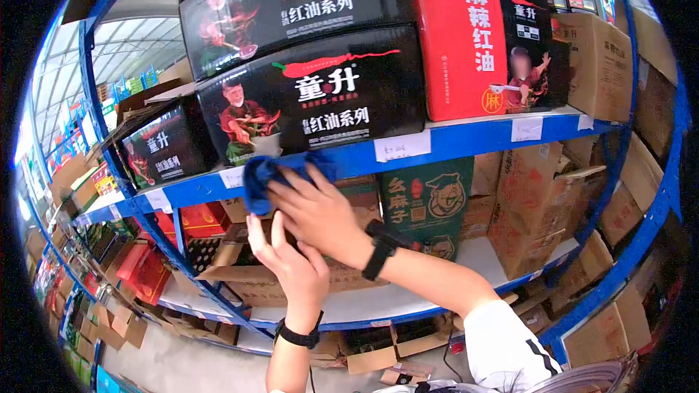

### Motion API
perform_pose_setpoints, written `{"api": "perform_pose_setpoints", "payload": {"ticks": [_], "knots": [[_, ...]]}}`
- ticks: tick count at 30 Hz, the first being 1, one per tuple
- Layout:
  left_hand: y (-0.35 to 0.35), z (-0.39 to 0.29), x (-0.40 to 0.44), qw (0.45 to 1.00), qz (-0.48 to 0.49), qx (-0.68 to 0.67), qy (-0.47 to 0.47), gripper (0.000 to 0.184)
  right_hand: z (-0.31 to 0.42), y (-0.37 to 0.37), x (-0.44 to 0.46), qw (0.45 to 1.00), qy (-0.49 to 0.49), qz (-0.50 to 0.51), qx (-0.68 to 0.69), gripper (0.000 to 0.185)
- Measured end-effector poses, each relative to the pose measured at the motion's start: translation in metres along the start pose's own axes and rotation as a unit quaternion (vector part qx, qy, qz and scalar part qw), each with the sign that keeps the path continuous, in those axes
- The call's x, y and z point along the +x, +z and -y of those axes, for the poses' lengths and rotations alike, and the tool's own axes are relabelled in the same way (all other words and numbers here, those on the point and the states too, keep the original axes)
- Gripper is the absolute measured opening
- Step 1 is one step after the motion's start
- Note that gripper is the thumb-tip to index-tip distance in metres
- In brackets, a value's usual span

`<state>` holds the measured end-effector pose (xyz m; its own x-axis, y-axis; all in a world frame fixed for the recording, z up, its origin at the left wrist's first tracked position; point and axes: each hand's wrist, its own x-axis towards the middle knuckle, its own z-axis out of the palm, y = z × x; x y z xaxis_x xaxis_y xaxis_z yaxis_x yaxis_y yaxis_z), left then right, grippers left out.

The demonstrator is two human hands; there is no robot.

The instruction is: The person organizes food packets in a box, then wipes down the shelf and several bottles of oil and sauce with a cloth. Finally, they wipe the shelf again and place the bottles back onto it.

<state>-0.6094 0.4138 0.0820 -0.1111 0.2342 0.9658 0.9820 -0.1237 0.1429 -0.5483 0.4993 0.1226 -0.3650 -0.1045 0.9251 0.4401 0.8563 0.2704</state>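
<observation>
Cleaning cloth at a shelf edge, seen from my head. My right hand [320,215], its wrist in a black band [379,249], lies with fingers spread over a crumpled dark-blue cloth [263,178], which sits against the front of a blue metal shelf beam [473,137]. My left hand [293,266] is just below, its fingers raised and parted near the cloth's lower edge; whether they touch it I cannot tell. Above the beam stand stacked black printed cardboard cartons [313,91] and, to their right, a red-and-black carton [462,44]. White paper labels [403,147] mark the beam. On the shelf beneath are a green printed carton [397,207] and, behind my hands, a brown cardboard carton [346,284].
</observation>
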Motion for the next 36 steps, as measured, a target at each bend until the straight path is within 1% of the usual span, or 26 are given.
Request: {"api": "perform_pose_setpoints", "payload": {"ticks": [1, 2, 4, 5, 8, 10, 12, 14, 15, 16, 17, 19, 22, 25, 29, 31, 32, 34, 36], "knots": [[-0.004, 0.004, 0.0, 1.0, -0.015, 0.007, -0.009, 0.051, 0.006, 0.004, 0.009, 0.999, -0.012, 0.011, 0.033, 0.027], [-0.008, 0.008, 0.0, 1.0, -0.018, 0.013, -0.012, 0.051, 0.009, 0.011, 0.017, 0.999, -0.016, 0.009, 0.04, 0.027], [-0.013, 0.015, -0.001, 0.998, -0.049, -0.004, -0.034, 0.047, 0.015, 0.021, 0.031, 0.994, -0.039, 0.008, 0.105, 0.027], [-0.017, 0.019, 0.0, 0.998, -0.045, 0.006, -0.031, 0.046, 0.016, 0.019, 0.033, 0.993, -0.028, -0.005, 0.115, 0.029], [-0.024, 0.021, -0.001, 0.999, -0.036, 0.01, -0.013, 0.052, 0.004, 0.005, 0.031, 0.996, -0.044, -0.007, 0.078, 0.033], [-0.024, 0.022, -0.002, 0.999, -0.039, 0.001, 0.009, 0.053, -0.006, -0.011, 0.022, 0.999, -0.037, 0.027, 0.025, 0.036], [-0.023, 0.023, -0.004, 0.999, -0.035, 0.003, 0.023, 0.055, -0.018, -0.027, 0.007, 0.996, -0.023, 0.059, -0.061, 0.037], [-0.021, 0.023, -0.006, 0.999, -0.026, 0.004, 0.019, 0.055, -0.032, -0.05, -0.01, 0.99, 0.003, 0.078, -0.121, 0.036], [-0.021, 0.02, -0.006, 1.0, -0.014, 0.005, 0.012, 0.055, -0.039, -0.056, -0.02, 0.983, 0.032, 0.077, -0.161, 0.035], [-0.02, 0.017, -0.006, 1.0, -0.003, 0.006, 0.006, 0.054, -0.045, -0.066, -0.03, 0.977, 0.042, 0.066, -0.198, 0.032], [-0.019, 0.017, -0.007, 1.0, 0.003, 0.001, 0.004, 0.055, -0.05, -0.078, -0.035, 0.971, 0.083, 0.075, -0.212, 0.027], [-0.018, 0.014, -0.008, 1.0, 0.014, -0.005, 0.008, 0.055, -0.064, -0.089, -0.057, 0.958, 0.129, 0.04, -0.253, 0.022], [-0.019, 0.014, -0.012, 1.0, 0.027, -0.008, 0.005, 0.054, -0.08, -0.092, -0.084, 0.948, 0.151, 0.041, -0.277, 0.028], [-0.021, 0.015, -0.014, 1.0, 0.03, 0.002, -0.005, 0.054, -0.075, -0.085, -0.087, 0.951, 0.17, 0.032, -0.255, 0.03], [-0.03, 0.02, -0.017, 0.999, 0.032, 0.011, -0.008, 0.054, -0.062, -0.073, -0.076, 0.965, 0.157, 0.037, -0.208, 0.027], [-0.036, 0.024, -0.018, 0.999, 0.035, 0.015, -0.013, 0.055, -0.057, -0.063, -0.069, 0.977, 0.09, 0.107, -0.161, 0.026], [-0.039, 0.025, -0.019, 0.999, 0.035, 0.022, -0.015, 0.055, -0.052, -0.054, -0.063, 0.981, 0.067, 0.094, -0.154, 0.027], [-0.045, 0.028, -0.022, 0.998, 0.04, 0.043, -0.023, 0.055, -0.036, -0.035, -0.052, 0.985, 0.065, 0.09, -0.13, 0.027], [-0.054, 0.032, -0.025, 0.997, 0.039, 0.061, -0.035, 0.054, -0.019, -0.025, -0.032, 0.99, 0.05, 0.065, -0.119, 0.027]]}}
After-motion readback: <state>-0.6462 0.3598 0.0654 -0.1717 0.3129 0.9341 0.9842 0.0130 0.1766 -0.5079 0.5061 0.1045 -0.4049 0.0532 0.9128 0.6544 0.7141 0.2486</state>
